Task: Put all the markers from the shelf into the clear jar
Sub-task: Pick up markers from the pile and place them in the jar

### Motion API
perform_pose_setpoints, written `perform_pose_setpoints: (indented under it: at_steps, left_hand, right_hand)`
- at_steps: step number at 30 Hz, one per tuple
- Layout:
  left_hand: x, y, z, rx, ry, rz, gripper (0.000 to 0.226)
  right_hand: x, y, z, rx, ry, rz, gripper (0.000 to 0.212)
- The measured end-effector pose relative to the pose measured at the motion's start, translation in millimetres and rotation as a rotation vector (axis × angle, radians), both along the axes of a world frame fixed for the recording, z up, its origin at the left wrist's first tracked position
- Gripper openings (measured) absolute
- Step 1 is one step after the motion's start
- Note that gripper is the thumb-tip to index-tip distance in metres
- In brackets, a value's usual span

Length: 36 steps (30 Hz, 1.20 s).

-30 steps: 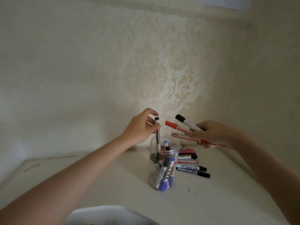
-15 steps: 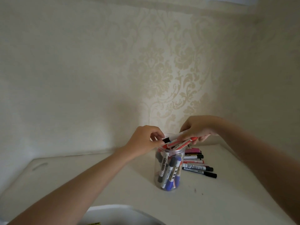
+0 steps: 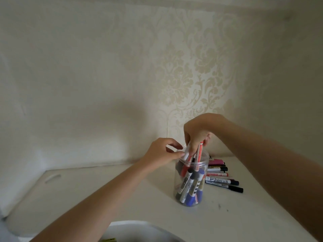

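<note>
Fingers (image 3: pixel 192 147) of the right hand (image 3: pixel 199 131) close around a small bunch of markers (image 3: pixel 199 152), red and white barrels pointing down into the mouth of the clear jar (image 3: pixel 190 182). The left hand (image 3: pixel 162 154) rests at the jar's rim, thumb and fingertips loosely curled and touching the white barrel nearest it; whether it actually grips anything cannot be told. Inside the jar stand further markers with black, blue and red caps, their labels too blurred to read. Just right of the jar, a row of loose markers (image 3: pixel 222 179) lies on the white shelf (image 3: pixel 122 198); one barrel reads "MARKER", the rest of the print is illegible. Behind that row sits a pink object (image 3: pixel 215 162), partly hidden by the jar. Behind the jar rises damask-patterned wallpaper (image 3: pixel 192 75). Below the jar, at the frame's bottom edge, a white rounded object (image 3: pixel 139 231) is cut off. Left of the jar, a slot-like recess (image 3: pixel 52 178) marks the shelf.
</note>
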State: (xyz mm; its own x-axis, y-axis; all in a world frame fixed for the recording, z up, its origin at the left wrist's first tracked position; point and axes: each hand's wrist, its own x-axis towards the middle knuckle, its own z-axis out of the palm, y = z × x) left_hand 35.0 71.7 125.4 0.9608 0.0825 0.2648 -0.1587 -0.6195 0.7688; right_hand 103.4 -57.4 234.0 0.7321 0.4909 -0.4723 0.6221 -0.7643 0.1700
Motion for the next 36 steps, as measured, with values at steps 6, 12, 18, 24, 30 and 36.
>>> perform_pose_setpoints:
  at_steps: [6,12,18,24,30,36]
  left_hand:
    - [-3,-3,0,-0.014,0.012,-0.081,0.021]
    - [2,-11,14,0.054,0.015,-0.134,0.02]
    - [4,-11,20,0.044,0.063,-0.149,0.021]
    - [6,-16,28,0.08,0.03,-0.196,0.03]
    - [6,-7,24,0.148,0.004,-0.17,0.055]
    - [6,-14,21,0.423,0.018,-0.238,0.017]
  right_hand:
    - [0,-16,9,0.383,-0.04,0.011,0.038]
    - [0,-34,2,0.474,-0.004,-0.015,0.047]
    - [5,-58,-11,0.666,0.02,-0.059,0.049]
    - [1,-62,-11,0.772,0.048,-0.066,0.048]
    - [5,-75,-16,0.785,-0.117,-0.064,0.034]
    - [10,-79,-31,0.818,-0.188,-0.055,0.024]
